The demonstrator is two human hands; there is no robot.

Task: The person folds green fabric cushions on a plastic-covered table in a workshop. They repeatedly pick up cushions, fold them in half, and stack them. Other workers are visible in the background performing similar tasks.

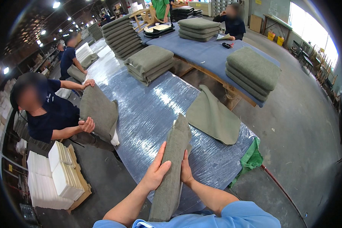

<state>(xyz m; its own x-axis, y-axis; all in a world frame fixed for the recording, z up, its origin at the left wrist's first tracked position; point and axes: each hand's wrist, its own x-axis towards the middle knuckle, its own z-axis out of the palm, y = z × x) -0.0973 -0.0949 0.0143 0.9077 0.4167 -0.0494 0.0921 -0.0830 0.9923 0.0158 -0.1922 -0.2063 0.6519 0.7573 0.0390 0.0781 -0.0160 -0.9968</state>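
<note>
A grey-green fabric seat cushion (172, 167) stands on its edge in front of my body, its far end pointing over the plastic-covered table (144, 125). My left hand (156, 171) presses against its left face, with the thumb near the top edge. Against the opposite face lies my right hand (186, 170), so the cushion is gripped between both palms. A little white filling peeks out at its far end. Just beyond, a flat, limp cushion cover (213, 117) of the same fabric rests on the table.
Stacked cushions stand at the table's far side (149, 64) and on the blue table (250, 74). At left, a co-worker (51, 102) holds another cushion (98, 110). White foam pads (57, 178) sit on the floor. Green cloth (251, 155) hangs at the right corner, beside a red hose (281, 186).
</note>
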